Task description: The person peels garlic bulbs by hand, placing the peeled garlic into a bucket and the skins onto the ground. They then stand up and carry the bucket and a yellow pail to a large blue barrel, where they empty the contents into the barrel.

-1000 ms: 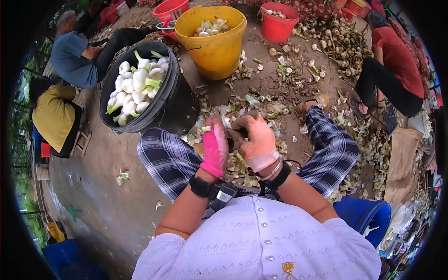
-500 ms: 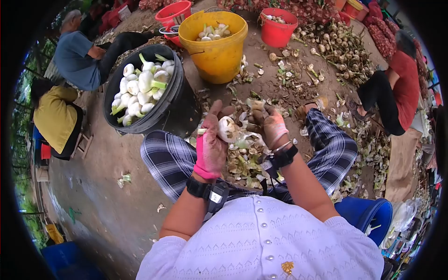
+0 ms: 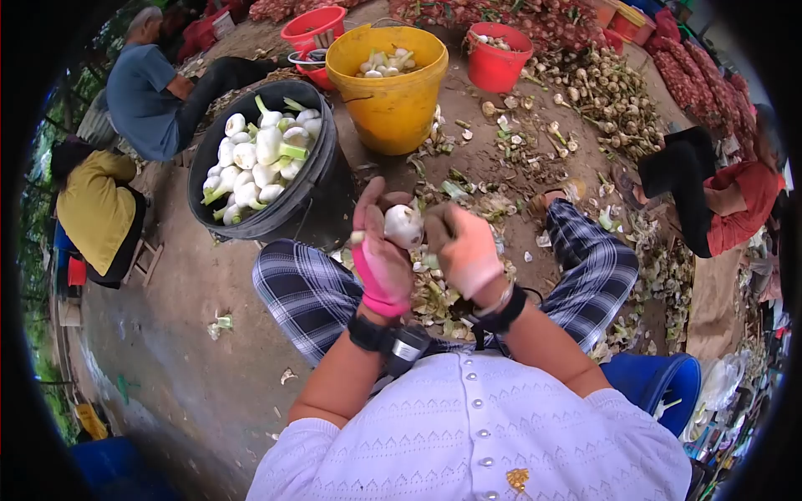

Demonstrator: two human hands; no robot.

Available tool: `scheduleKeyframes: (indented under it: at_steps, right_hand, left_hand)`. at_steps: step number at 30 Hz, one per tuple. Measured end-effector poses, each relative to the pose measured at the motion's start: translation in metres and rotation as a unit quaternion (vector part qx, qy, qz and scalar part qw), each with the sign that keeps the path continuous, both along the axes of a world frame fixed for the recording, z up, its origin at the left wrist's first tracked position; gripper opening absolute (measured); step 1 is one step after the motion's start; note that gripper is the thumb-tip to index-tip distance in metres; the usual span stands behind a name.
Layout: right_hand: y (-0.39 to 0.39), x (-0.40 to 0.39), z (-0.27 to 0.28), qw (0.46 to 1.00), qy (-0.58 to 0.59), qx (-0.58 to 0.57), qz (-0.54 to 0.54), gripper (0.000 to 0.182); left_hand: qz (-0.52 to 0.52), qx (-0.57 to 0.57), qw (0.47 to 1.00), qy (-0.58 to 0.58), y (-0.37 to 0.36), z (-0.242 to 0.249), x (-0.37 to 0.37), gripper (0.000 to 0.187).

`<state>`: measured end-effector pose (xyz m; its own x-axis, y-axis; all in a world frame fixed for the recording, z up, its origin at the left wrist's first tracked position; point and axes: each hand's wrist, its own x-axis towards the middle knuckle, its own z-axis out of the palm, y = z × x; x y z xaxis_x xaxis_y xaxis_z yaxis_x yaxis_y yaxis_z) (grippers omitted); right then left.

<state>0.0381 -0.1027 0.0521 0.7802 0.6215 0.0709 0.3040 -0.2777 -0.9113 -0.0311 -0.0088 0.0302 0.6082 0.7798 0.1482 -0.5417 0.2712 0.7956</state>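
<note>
Taking the black bucket [image 3: 322,200] as my landmark, I find the garlic bulb [image 3: 403,226] to its right and slightly nearer the wearer, held up off the ground. The left hand [image 3: 380,250], in a pink glove, has its fingers partly open and cupped, and I see it grasping the bulb against their inner side. A small pale stub shows at that hand's outer edge, too small for me to name. The right hand [image 3: 464,242], in an orange glove, is farther right of the bucket, fingers curled in towards the bulb; motion blur and the back of the hand keep me from telling whether the tips pinch it or only come near. White bulbs with green stems [image 3: 267,146] fill the bucket to its rim. The plaid left knee [image 3: 292,271] stands in my way on the bucket's near side, between it and the wearer's shirt. To the bucket's right and farther out I have the yellow bucket [image 3: 387,108], then the red bucket [image 3: 499,67] and a heap of untrimmed garlic [image 3: 606,104]. Peelings [image 3: 443,301] litter the ground to its right. Two people sit to its left, and another person [image 3: 743,200] sits well apart to its right.
</note>
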Motion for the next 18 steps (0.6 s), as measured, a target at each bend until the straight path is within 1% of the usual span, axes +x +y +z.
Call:
scheduleKeyframes:
  at_steps: [1, 3, 5, 6, 7, 9, 10, 11, 13, 14, 15, 16, 17, 18]
  right_hand:
    - [0.005, 0.012, -0.014, 0.998, 0.04, 0.036, -0.015, 0.016]
    - [0.005, 0.02, -0.009, 0.971, 0.217, 0.097, 0.002, 0.023]
    - [0.001, 0.014, 0.012, 0.927, 0.335, 0.161, 0.052, 0.034]
    - [0.002, 0.014, 0.021, 0.93, 0.326, 0.141, 0.097, 0.041]
    - [0.005, 0.019, 0.026, 0.93, 0.326, 0.14, 0.098, 0.041]
    - [0.017, 0.036, 0.032, 0.927, 0.34, 0.107, 0.119, 0.036]
    - [0.017, 0.053, 0.026, 0.886, 0.42, 0.132, 0.145, 0.032]
    - [0.021, 0.064, 0.023, 0.855, 0.465, 0.156, 0.17, 0.03]
    - [0.033, 0.079, 0.015, 0.852, 0.465, 0.182, 0.157, 0.026]
    - [0.042, 0.088, 0.017, 0.85, 0.465, 0.191, 0.155, 0.026]
    - [0.049, 0.095, 0.02, 0.864, 0.433, 0.209, 0.149, 0.026]
    - [0.054, 0.104, 0.02, 0.878, 0.398, 0.224, 0.144, 0.025]
    - [0.061, 0.119, 0.011, 0.879, 0.408, 0.2, 0.149, 0.026]
    - [0.067, 0.135, 0.002, 0.852, 0.439, 0.223, 0.176, 0.027]
  left_hand:
    - [-0.075, -0.117, 0.989, -0.049, 0.001, -0.004, 0.001, 0.044]
    - [-0.078, -0.121, 0.989, -0.043, 0.002, -0.006, 0.001, 0.045]
    - [0.049, 0.012, 0.999, -0.008, 0.006, -0.002, 0.005, 0.045]
    - [0.076, 0.084, 0.993, 0.021, 0.009, -0.002, 0.008, 0.043]
    - [0.078, 0.083, 0.993, 0.021, 0.012, 0.0, 0.01, 0.043]
    - [0.039, 0.265, 0.963, 0.026, 0.025, 0.01, 0.017, 0.047]
    - [-0.026, 0.173, 0.984, -0.035, 0.032, 0.017, 0.023, 0.051]
    - [-0.026, 0.179, 0.983, -0.034, 0.041, 0.022, 0.032, 0.051]
    - [-0.118, 0.107, 0.985, -0.064, 0.058, 0.028, 0.051, 0.054]
    - [-0.116, 0.108, 0.984, -0.081, 0.066, 0.027, 0.066, 0.057]
    - [-0.124, 0.111, 0.983, -0.076, 0.071, 0.026, 0.079, 0.057]
    - [-0.099, 0.131, 0.985, -0.06, 0.076, 0.024, 0.093, 0.058]
    - [-0.07, 0.153, 0.985, -0.048, 0.082, 0.022, 0.109, 0.059]
    - [-0.108, 0.086, 0.989, -0.046, 0.09, 0.021, 0.118, 0.059]
